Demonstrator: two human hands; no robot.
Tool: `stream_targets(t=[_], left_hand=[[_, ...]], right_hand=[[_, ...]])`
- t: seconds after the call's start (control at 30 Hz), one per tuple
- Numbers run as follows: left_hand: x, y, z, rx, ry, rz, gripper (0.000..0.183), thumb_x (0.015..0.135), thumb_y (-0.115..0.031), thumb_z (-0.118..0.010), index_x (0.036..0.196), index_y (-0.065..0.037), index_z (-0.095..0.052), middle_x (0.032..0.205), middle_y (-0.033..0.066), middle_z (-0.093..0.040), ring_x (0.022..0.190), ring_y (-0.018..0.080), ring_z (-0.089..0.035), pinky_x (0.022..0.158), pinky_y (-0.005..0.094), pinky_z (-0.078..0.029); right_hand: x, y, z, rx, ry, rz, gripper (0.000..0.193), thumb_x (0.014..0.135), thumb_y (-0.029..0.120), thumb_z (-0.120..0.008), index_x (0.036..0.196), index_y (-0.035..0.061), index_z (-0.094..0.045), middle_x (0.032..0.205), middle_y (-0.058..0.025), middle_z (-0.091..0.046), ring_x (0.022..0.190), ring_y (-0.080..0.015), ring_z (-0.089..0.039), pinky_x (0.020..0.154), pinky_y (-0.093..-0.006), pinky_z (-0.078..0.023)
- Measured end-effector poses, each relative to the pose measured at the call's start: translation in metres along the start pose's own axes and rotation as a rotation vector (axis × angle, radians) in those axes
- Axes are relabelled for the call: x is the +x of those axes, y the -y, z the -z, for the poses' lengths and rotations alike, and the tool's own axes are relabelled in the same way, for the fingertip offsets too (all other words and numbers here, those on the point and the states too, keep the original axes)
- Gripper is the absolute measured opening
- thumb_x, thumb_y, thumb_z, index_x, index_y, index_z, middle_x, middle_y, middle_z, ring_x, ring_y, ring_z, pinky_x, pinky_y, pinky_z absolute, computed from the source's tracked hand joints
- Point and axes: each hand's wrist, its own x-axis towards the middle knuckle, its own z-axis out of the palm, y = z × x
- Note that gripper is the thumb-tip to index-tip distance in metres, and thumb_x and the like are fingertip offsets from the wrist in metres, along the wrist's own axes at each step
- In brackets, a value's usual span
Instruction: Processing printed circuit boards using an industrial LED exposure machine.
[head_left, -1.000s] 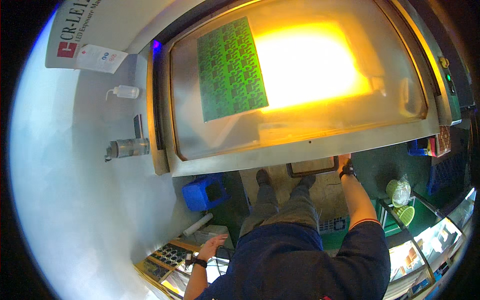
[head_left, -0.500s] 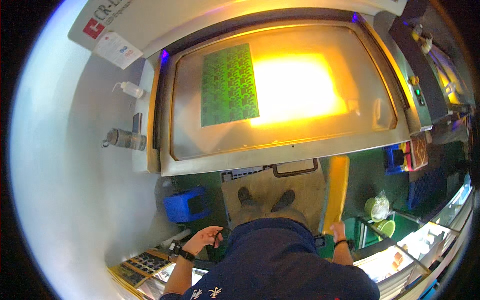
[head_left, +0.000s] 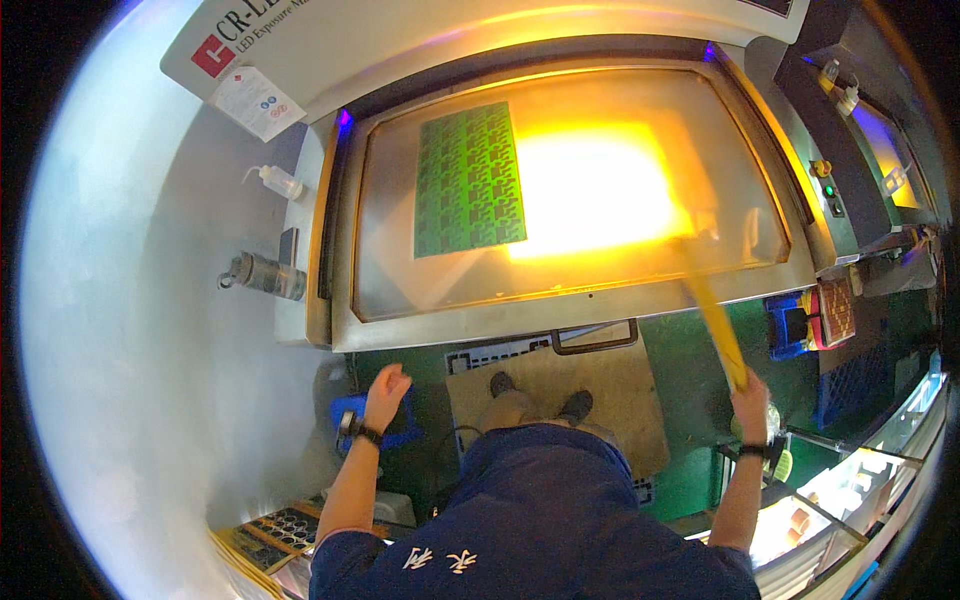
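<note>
Across green floor (head_left: 690,365), standing on a tan board (head_left: 630,410) and facing the near long edge of a pale-framed machine bed (head_left: 480,326). Below the bed's near right corner, gripping the lower end of a yellow strip (head_left: 722,335) in the right hand (head_left: 750,400), with fingers closing round it. Just below the near left corner, holding the left hand (head_left: 386,396) over a blue stool (head_left: 398,432), apart from the bed and showing nothing in its grasp; seeming to curl the fingers, yet leaving no way to tell how tightly.

Extending the strip across the near edge toward the bed's right half, fading at the far end into glare and blur; leaving unclear whether touching the surface or hanging above it. Just outside the left edge, near that corner, showing a grey see-through bottle (head_left: 270,275). Farther in, bearing a green patterned panel (head_left: 470,180) left of the middle, closer to the far edge, untouched by either hand. Behind the far edge, rising into a pale hood (head_left: 360,60).

Judging by the slant, probably presenting the strip to the bed's right half as the step in hand. Calling next, most likely, for a firm right-hand hold, for watching the far tip amid the glare, and for keeping it clear of the panel.
</note>
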Motion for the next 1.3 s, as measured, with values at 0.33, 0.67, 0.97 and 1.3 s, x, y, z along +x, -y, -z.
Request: stream_targets(t=[0.33,0.67,0.97,1.3], left_hand=[[0.159,-0.087,-0.069,0.954,0.515,-0.325,0.092,0.076,-0.04,-0.077,0.15,-0.011,-0.031,0.151,0.0133,-0.041,0.134,0.0387,-0.043,0.108,0.0536,-0.036],[0.402,-0.125,-0.035,1.153,0.245,-0.363,0.073,0.085,-0.021,-0.063,0.151,-0.015,-0.033,0.15,0.0114,-0.043,0.135,0.042,-0.041,0.112,0.0586,-0.029],[0.734,-0.164,-0.011,0.981,0.22,-0.394,0.074,0.083,-0.003,-0.056,0.15,-0.024,-0.033,0.155,0.0018,-0.037,0.136,0.0437,-0.038,0.108,0.0684,-0.029],[0.764,-0.147,-0.009,0.895,0.096,-0.493,0.08,0.081,0.001,-0.059,0.151,-0.026,-0.032,0.16,-0.0054,-0.026,0.141,0.0403,-0.032,0.107,0.0682,-0.032]], right_hand=[[0.119,0.309,-0.181,-0.271,0.329,0.926,0.051,0.077,0.008,-0.062,0.128,0.0121,-0.058,0.122,-0.0113,-0.064,0.113,-0.033,-0.06,0.089,-0.0412,-0.053],[0.311,0.458,-0.246,-0.226,0.214,0.878,0.048,0.078,0.007,-0.06,0.126,0.0126,-0.059,0.124,-0.0109,-0.06,0.122,-0.0358,-0.05,0.103,-0.0502,-0.04],[0.579,0.587,-0.339,-0.478,0.097,0.852,0.077,0.074,0.004,-0.061,0.146,0.0201,-0.042,0.146,-0.0011,-0.048,0.133,-0.0304,-0.046,0.11,-0.0454,-0.036],[0.6,0.6,-0.354,-0.479,0.0,0.914,0.069,0.076,0.003,-0.056,0.143,0.0183,-0.046,0.144,-0.0033,-0.051,0.131,-0.0307,-0.048,0.107,-0.0469,-0.039]])
